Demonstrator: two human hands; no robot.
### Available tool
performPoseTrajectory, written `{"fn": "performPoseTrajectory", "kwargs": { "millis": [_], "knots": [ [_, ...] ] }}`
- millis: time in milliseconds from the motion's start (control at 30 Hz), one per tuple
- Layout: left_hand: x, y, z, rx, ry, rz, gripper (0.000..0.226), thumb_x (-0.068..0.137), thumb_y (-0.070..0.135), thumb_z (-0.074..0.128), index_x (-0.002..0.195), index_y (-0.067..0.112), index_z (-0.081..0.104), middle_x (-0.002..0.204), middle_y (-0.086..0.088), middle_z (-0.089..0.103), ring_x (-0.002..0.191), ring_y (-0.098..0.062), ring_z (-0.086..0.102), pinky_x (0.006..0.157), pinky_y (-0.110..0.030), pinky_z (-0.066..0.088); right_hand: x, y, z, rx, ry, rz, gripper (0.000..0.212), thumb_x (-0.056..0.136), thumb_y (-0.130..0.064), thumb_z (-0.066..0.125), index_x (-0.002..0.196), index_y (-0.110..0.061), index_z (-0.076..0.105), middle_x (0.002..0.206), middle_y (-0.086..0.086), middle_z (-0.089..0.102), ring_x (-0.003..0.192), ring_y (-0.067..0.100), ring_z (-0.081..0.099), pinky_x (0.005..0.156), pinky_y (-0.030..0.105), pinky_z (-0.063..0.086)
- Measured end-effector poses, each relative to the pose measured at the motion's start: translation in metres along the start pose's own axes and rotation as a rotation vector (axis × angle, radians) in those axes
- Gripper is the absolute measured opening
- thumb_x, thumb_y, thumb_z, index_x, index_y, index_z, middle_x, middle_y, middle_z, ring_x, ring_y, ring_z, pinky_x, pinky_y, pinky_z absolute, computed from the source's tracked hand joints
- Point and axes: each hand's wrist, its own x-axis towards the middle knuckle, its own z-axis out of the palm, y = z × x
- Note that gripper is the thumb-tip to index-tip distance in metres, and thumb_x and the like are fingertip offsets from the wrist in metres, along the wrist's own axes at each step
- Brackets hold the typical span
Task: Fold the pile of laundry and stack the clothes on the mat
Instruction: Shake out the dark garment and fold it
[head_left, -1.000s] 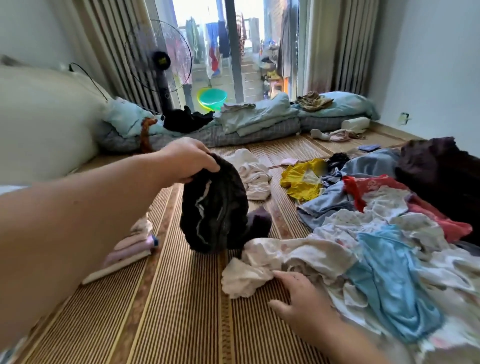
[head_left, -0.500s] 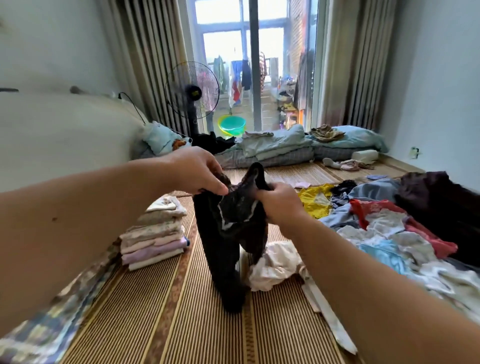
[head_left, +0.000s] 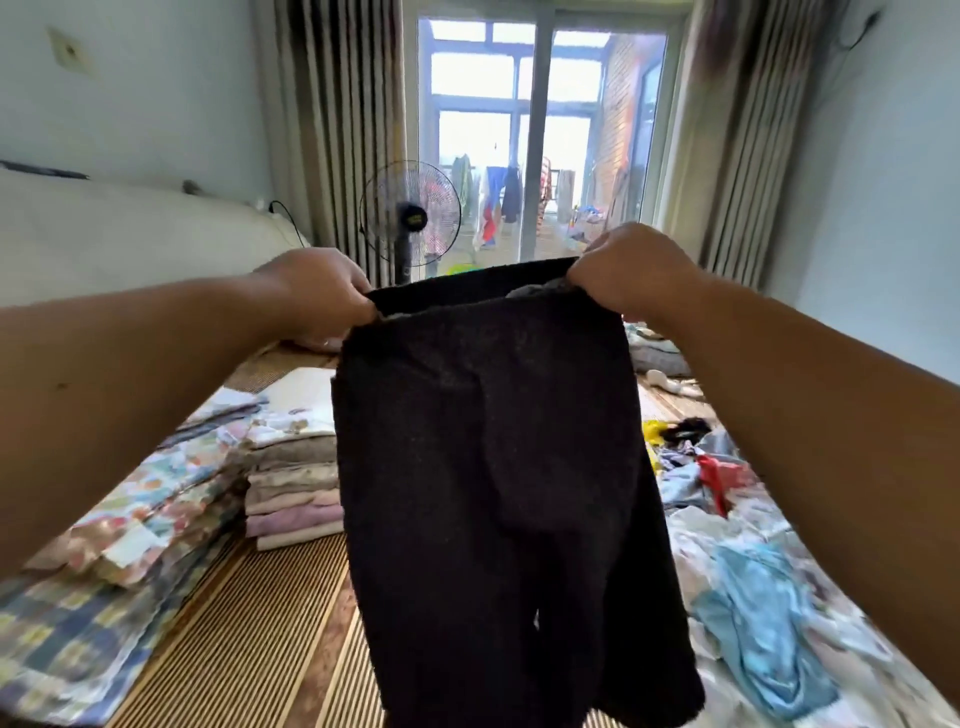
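A pair of black shorts hangs spread out in mid-air in front of me. My left hand grips the left end of its waistband and my right hand grips the right end. Both legs hang down over the striped bamboo mat. A stack of folded clothes in beige and pink sits on the mat at the left. The unfolded laundry pile, with a light blue garment and a red one, lies at the right, partly hidden by the shorts and my right arm.
A patterned quilt lies along the left edge. A standing fan is in front of the curtains and the glass balcony door. Bedding and small items lie far right behind my arm.
My hands moved apart along the waistband and lifted the shorts, which were bunched and now hang flat and spread. My view has tilted up.
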Motion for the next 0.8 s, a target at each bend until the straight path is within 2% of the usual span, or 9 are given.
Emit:
{"fn": "performPoseTrajectory", "kwargs": {
  "millis": [67, 167, 300, 400, 467, 500, 567, 633, 800],
  "knots": [
    [-0.002, 0.001, -0.001, -0.339, -0.03, -0.165, 0.012, 0.091, 0.016, 0.059, 0.08, 0.015, 0.063, 0.073, -0.001, 0.066, 0.062, -0.014, 0.063, 0.058, -0.023, 0.054, -0.003, 0.002, 0.001, 0.064, -0.021, -0.025, 0.008, 0.085, -0.013, 0.05, 0.083, -0.012, 0.058, 0.078, 0.006, 0.054, 0.076, 0.023, 0.05, 0.063, 0.028, 0.043],
    [-0.007, 0.006, -0.001, -0.698, -0.042, -0.279, 0.009, 0.092, 0.011, 0.056, 0.084, 0.01, 0.058, 0.082, -0.008, 0.066, 0.063, -0.015, 0.067, 0.056, -0.026, 0.058, -0.004, 0.002, 0.0, 0.16, -0.02, -0.134, 0.015, 0.08, -0.002, 0.045, 0.075, -0.002, 0.06, 0.074, 0.01, 0.051, 0.069, 0.018, 0.044, 0.052, 0.028, 0.033],
    [-0.009, 0.01, 0.0, -0.62, -0.013, -0.259, 0.022, 0.097, 0.021, 0.05, 0.076, 0.014, 0.052, 0.067, -0.005, 0.057, 0.05, -0.016, 0.057, 0.049, -0.024, 0.049, -0.01, 0.005, 0.001, 0.349, -0.097, -0.048, 0.016, 0.082, -0.001, 0.043, 0.075, -0.011, 0.054, 0.066, 0.004, 0.045, 0.065, 0.017, 0.042, 0.053, 0.028, 0.03],
    [-0.016, 0.013, -0.003, -0.674, -0.052, -0.185, 0.026, 0.096, 0.024, 0.048, 0.071, 0.016, 0.048, 0.054, -0.001, 0.047, 0.048, -0.015, 0.044, 0.046, -0.021, 0.038, -0.017, 0.014, 0.001, 0.583, -0.284, 0.026, 0.019, 0.085, -0.032, 0.064, 0.074, -0.016, 0.063, 0.071, 0.0, 0.066, 0.074, 0.02, 0.063, 0.068, 0.027, 0.044],
    [-0.025, 0.016, -0.009, -0.875, -0.299, -0.108, 0.022, 0.093, 0.03, 0.053, 0.077, 0.015, 0.051, 0.048, 0.003, 0.053, 0.043, -0.01, 0.051, 0.04, -0.013, 0.039, -0.021, 0.022, -0.002, 0.549, -0.457, -0.053, 0.046, 0.068, -0.064, 0.073, 0.093, -0.026, 0.07, 0.093, -0.002, 0.073, 0.087, 0.017, 0.071, 0.079, 0.032, 0.051],
    [-0.029, 0.015, -0.011, -0.898, -0.436, -0.055, 0.019, 0.087, 0.032, 0.058, 0.083, 0.014, 0.054, 0.053, 0.004, 0.059, 0.046, -0.008, 0.057, 0.042, -0.012, 0.042, -0.021, 0.026, -0.003, 0.481, -0.51, -0.107, 0.053, 0.06, -0.067, 0.076, 0.098, -0.031, 0.068, 0.099, -0.002, 0.072, 0.089, 0.016, 0.071, 0.079, 0.033, 0.054],
    [-0.031, 0.008, -0.012, -0.782, -0.583, 0.026, 0.031, 0.073, 0.019, 0.075, 0.097, 0.014, 0.055, 0.075, 0.0, 0.068, 0.066, -0.009, 0.065, 0.057, -0.017, 0.05, -0.023, 0.031, -0.002, 0.396, -0.574, -0.158, 0.052, 0.054, -0.047, 0.086, 0.101, -0.034, 0.065, 0.101, -0.001, 0.07, 0.087, 0.016, 0.071, 0.075, 0.033, 0.057],
    [-0.029, -0.002, -0.006, -0.616, -0.542, 0.017, 0.041, 0.073, 0.005, 0.077, 0.104, 0.019, 0.054, 0.094, -0.01, 0.062, 0.085, -0.022, 0.059, 0.074, -0.031, 0.046, -0.025, 0.037, -0.002, 0.397, -0.602, -0.152, 0.054, 0.055, -0.022, 0.089, 0.101, -0.03, 0.063, 0.093, -0.001, 0.071, 0.077, 0.015, 0.071, 0.064, 0.03, 0.058],
    [-0.025, -0.004, 0.007, -0.521, -0.341, 0.014, 0.017, 0.089, 0.005, 0.065, 0.091, 0.02, 0.057, 0.077, -0.005, 0.056, 0.058, -0.011, 0.05, 0.048, -0.018, 0.045, -0.03, 0.042, -0.003, 0.374, -0.563, -0.171, 0.028, 0.076, -0.01, 0.078, 0.097, -0.025, 0.067, 0.081, -0.005, 0.074, 0.072, 0.013, 0.073, 0.058, 0.022, 0.056]
  ]
}}
